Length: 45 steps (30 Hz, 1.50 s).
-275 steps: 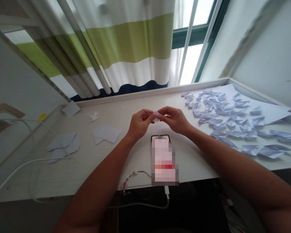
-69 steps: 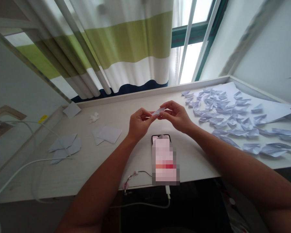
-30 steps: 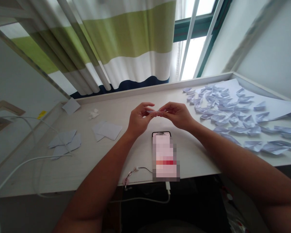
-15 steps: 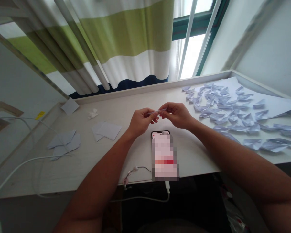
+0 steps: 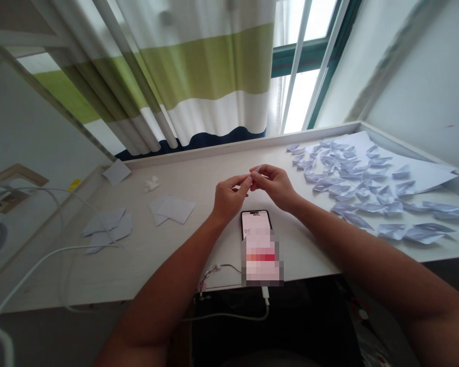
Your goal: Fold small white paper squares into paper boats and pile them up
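My left hand [image 5: 229, 198] and my right hand [image 5: 274, 186] meet above the middle of a pale wooden desk [image 5: 306, 255]. Their fingertips pinch a small folded paper piece [image 5: 255, 172], which shows only as a thin white sliver. Below my hands lies a black smartphone [image 5: 256, 222], its lower screen blurred out. To the right, many small folded paper boats [image 5: 348, 191] sit on and around a large white paper sheet [image 5: 416, 165]. Square paper sheets [image 5: 175, 209] lie left of my left hand.
Further left lie cut paper pieces [image 5: 107, 224], a crumpled tissue [image 5: 151, 183] and a paper square [image 5: 117, 172]. A white cable [image 5: 53, 250] crosses the desk's left side, and another runs from the phone over the front edge. A striped curtain [image 5: 202, 76] and window stand behind the raised back rim.
My hands have drawn closer together and the paper piece now looks narrower, tilted up between my fingertips. More of the phone's top shows below my hands.
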Each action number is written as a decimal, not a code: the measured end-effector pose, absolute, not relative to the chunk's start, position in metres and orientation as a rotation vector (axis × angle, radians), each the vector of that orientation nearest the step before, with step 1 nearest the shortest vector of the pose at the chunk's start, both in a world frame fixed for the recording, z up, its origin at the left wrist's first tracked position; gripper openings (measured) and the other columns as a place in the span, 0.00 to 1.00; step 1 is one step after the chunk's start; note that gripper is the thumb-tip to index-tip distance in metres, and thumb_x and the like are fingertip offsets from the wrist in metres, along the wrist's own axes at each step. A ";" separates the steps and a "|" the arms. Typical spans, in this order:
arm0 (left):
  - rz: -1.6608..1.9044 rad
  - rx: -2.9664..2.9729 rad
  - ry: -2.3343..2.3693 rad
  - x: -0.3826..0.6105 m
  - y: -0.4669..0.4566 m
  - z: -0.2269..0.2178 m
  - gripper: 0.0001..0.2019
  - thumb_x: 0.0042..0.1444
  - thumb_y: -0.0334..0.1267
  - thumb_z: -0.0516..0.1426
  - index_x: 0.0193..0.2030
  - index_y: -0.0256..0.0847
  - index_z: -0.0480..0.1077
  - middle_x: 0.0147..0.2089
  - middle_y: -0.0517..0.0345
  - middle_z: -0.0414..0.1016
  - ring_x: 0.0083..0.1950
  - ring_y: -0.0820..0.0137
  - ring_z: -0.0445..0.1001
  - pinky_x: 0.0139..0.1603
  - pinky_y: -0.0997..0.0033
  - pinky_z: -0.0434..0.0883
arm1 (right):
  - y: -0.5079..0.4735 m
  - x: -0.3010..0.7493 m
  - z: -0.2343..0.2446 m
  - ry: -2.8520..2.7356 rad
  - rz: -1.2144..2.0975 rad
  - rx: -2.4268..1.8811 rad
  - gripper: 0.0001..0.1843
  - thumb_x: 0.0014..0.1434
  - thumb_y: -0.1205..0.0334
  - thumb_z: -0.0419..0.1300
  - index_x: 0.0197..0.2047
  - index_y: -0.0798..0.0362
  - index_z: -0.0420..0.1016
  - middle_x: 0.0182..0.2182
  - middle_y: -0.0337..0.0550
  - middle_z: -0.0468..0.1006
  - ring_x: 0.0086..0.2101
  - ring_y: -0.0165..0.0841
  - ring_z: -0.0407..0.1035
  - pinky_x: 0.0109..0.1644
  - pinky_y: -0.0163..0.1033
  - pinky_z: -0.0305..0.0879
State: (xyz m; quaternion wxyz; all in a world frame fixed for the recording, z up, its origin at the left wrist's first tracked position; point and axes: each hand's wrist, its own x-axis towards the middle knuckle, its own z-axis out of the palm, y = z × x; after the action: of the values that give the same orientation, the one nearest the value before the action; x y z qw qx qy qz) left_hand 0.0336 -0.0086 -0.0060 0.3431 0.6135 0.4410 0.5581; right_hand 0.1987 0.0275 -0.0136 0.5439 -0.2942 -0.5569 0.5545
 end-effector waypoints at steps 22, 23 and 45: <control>1.194 1.549 1.153 0.032 -0.001 -0.002 0.19 0.57 0.54 0.73 0.40 0.38 0.83 0.33 0.50 0.87 0.31 0.65 0.84 0.31 0.69 0.78 | 0.025 0.216 0.000 -1.717 0.984 -1.051 0.05 0.59 0.64 0.68 0.38 0.53 0.85 0.26 0.41 0.85 0.26 0.35 0.81 0.32 0.39 0.77; 1.186 1.598 1.184 0.034 0.001 0.000 0.18 0.58 0.53 0.73 0.39 0.39 0.83 0.33 0.50 0.86 0.31 0.64 0.84 0.31 0.69 0.78 | 0.025 0.217 0.005 -1.721 0.987 -1.098 0.04 0.58 0.67 0.68 0.38 0.54 0.85 0.24 0.40 0.84 0.25 0.35 0.80 0.30 0.38 0.76; 0.772 2.186 1.315 0.191 0.150 0.050 0.02 0.60 0.31 0.67 0.39 0.38 0.83 0.39 0.49 0.86 0.40 0.62 0.84 0.42 0.66 0.75 | 0.115 0.355 0.072 -1.554 0.826 -1.685 0.12 0.59 0.78 0.66 0.26 0.58 0.81 0.22 0.45 0.80 0.22 0.31 0.74 0.26 0.34 0.71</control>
State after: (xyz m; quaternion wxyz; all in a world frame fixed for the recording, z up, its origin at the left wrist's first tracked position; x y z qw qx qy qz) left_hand 0.1914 0.1500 0.0505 0.2357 0.7971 0.4795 0.2815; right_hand 0.3552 0.1147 0.0716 0.3453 -0.6492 -0.5985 0.3180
